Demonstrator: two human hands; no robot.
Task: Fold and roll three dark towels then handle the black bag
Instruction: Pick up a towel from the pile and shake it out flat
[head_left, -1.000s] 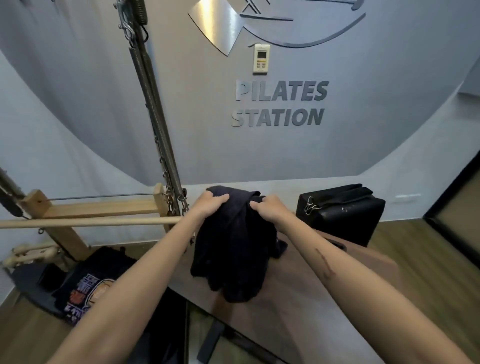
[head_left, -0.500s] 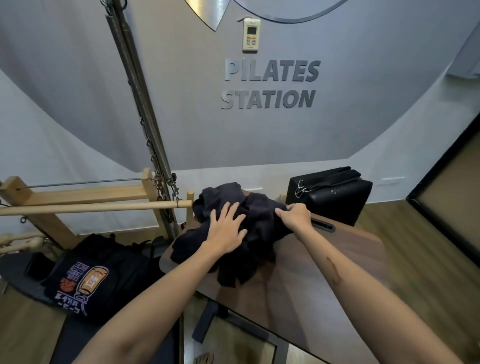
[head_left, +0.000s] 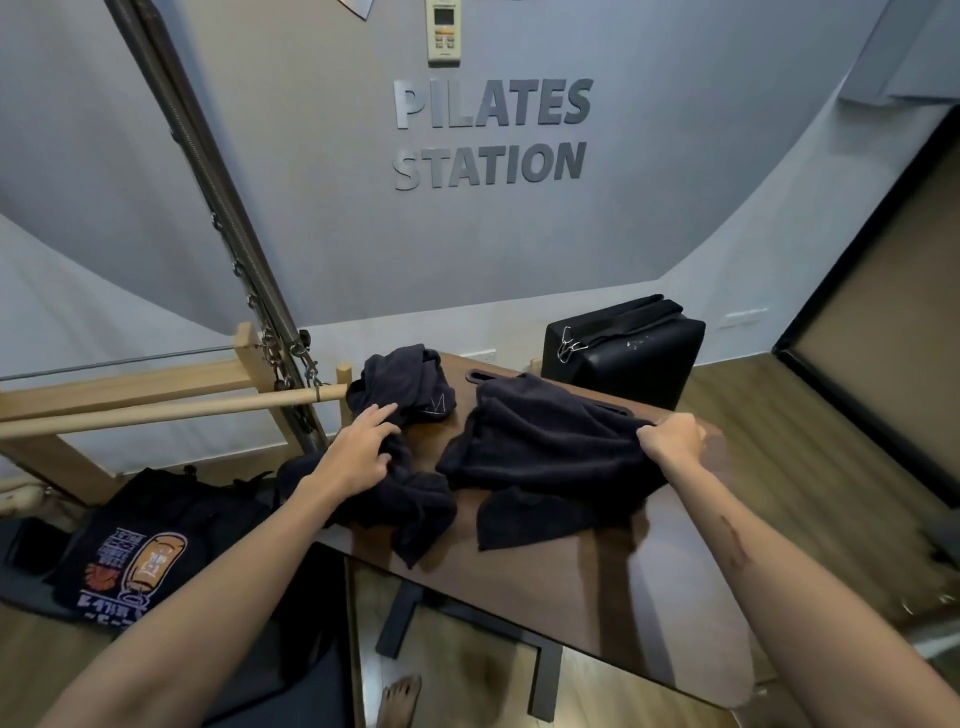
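Head view, towel-sorting stage. Item 1: spread towel (head_left: 550, 441), on the bench (head_left: 613, 587) at 3 o'clock of the heap, long axis running 9 to 3 o'clock; right hand (head_left: 672, 439) pinches its 3 o'clock corner, so that hand is nearer. Item 2: bunched towels (head_left: 405, 457) at 9 o'clock, apparently two tangled together, count uncertain; left hand (head_left: 358, 452) rests on them, fingers loosely spread. Item 3: black bag (head_left: 623, 353), one, upright at 12 o'clock behind the spread towel, untouched. Judgement: no towel folded yet; the next move likely draws the spread towel flat toward 3 o'clock.
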